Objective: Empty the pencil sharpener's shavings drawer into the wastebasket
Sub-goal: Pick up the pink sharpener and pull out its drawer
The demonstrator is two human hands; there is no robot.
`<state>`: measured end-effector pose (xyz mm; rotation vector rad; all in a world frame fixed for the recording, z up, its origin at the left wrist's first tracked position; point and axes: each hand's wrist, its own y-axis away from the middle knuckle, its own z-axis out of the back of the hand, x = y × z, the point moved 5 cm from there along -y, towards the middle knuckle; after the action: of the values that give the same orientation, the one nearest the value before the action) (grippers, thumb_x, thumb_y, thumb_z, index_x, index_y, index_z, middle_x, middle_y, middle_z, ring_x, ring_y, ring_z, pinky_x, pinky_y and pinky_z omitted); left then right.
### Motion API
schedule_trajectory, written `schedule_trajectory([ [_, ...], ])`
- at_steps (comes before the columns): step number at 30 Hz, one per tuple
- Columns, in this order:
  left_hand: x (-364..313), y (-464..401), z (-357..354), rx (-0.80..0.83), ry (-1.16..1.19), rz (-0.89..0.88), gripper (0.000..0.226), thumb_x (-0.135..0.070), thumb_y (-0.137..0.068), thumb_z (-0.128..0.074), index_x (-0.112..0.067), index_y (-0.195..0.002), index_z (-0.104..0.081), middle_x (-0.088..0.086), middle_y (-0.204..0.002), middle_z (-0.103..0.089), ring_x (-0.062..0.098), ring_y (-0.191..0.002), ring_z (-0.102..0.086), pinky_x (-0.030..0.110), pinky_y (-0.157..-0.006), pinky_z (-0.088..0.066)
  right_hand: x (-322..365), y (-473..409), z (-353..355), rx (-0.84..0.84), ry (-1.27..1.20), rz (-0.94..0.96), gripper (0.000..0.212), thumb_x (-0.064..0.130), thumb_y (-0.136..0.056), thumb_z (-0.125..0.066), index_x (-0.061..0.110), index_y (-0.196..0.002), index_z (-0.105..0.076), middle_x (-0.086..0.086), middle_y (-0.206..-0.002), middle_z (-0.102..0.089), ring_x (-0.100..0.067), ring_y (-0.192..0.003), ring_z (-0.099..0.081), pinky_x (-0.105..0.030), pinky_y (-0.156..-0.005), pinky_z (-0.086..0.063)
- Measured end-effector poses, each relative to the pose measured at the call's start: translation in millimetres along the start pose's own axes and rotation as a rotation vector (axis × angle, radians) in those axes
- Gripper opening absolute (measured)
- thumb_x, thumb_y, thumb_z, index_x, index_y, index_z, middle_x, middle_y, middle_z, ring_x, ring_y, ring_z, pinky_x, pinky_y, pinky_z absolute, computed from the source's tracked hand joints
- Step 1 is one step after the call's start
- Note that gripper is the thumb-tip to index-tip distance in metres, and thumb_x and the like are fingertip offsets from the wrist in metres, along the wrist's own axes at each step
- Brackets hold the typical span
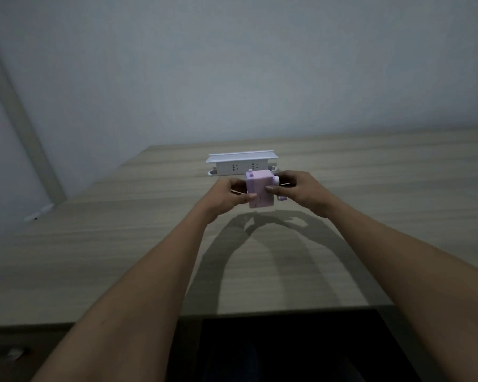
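Note:
A small lilac pencil sharpener [258, 186] with a crank on its right side is held just above the wooden desk [122, 244], between both hands. My left hand [226, 198] grips its left side, thumb on the front face. My right hand [295, 191] grips the right side near the crank, thumb on the front. The shavings drawer cannot be made out as separate from the body. No wastebasket is in view.
A white pop-up socket box [242, 162] with its lid raised stands on the desk just behind the sharpener. A grey wall rises behind the desk. The desk's left edge runs diagonally, with floor beyond it. A dark gap lies below the front edge.

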<state>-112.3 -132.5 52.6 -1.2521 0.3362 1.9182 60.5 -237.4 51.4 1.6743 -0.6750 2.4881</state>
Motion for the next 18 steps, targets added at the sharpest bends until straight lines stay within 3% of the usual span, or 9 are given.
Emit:
schedule_trajectory([
  [3, 4, 16, -10, 0.01, 0.009, 0.017, 0.043, -0.011, -0.088, -0.077, 0.0, -0.128, -0.067, 0.017, -0.12, -0.073, 0.03, -0.112, -0.07, 0.025, -0.088, -0.057, -3, 19, -3, 0.0, 0.008, -0.008, 0.039, 0.012, -0.087, -0.077, 0.003, -0.124, -0.069, -0.017, -0.118, -0.073, -0.021, -0.1, -0.07, -0.028, -0.076, -0.061],
  [6, 11, 26, -16, 0.022, 0.012, 0.035, 0.043, -0.008, -0.089, -0.076, 0.001, -0.129, -0.066, 0.017, -0.121, -0.072, 0.025, -0.105, -0.07, 0.016, -0.078, -0.057, -13, 30, -7, 0.002, -0.002, -0.02, 0.039, 0.013, -0.087, -0.078, 0.004, -0.124, -0.069, -0.017, -0.117, -0.074, -0.024, -0.102, -0.07, -0.031, -0.078, -0.061],
  [10, 21, 34, -24, 0.021, 0.036, 0.048, 0.042, -0.007, -0.087, -0.078, 0.002, -0.127, -0.068, 0.02, -0.119, -0.074, 0.035, -0.115, -0.069, 0.037, -0.097, -0.056, -23, 44, -12, -0.002, -0.023, -0.036, 0.038, 0.011, -0.086, -0.078, 0.005, -0.123, -0.07, -0.017, -0.115, -0.074, -0.023, -0.1, -0.071, -0.037, -0.083, -0.062],
  [12, 24, 37, -27, 0.018, 0.038, 0.051, 0.041, -0.008, -0.087, -0.078, 0.002, -0.127, -0.069, 0.02, -0.119, -0.074, 0.035, -0.115, -0.069, 0.039, -0.099, -0.055, -26, 47, -14, 0.002, -0.035, -0.031, 0.04, 0.01, -0.085, -0.078, 0.005, -0.124, -0.069, -0.016, -0.115, -0.075, -0.025, -0.103, -0.072, -0.041, -0.088, -0.061],
  [15, 23, 40, -28, 0.018, 0.041, 0.056, 0.042, -0.009, -0.088, -0.077, 0.0, -0.129, -0.067, 0.021, -0.122, -0.072, 0.027, -0.104, -0.07, 0.033, -0.094, -0.055, -30, 48, -14, -0.003, -0.049, -0.018, 0.043, 0.011, -0.085, -0.079, 0.005, -0.126, -0.069, -0.015, -0.116, -0.075, -0.029, -0.107, -0.073, -0.041, -0.092, -0.06],
  [18, 24, 42, -27, 0.063, 0.043, 0.054, 0.045, -0.01, -0.089, -0.077, -0.002, -0.131, -0.065, 0.019, -0.123, -0.072, 0.02, -0.097, -0.067, 0.021, -0.08, -0.056, -35, 49, -15, 0.007, -0.096, -0.046, 0.041, 0.011, -0.084, -0.08, 0.005, -0.123, -0.07, -0.017, -0.116, -0.075, -0.026, -0.102, -0.074, -0.034, -0.084, -0.061],
])
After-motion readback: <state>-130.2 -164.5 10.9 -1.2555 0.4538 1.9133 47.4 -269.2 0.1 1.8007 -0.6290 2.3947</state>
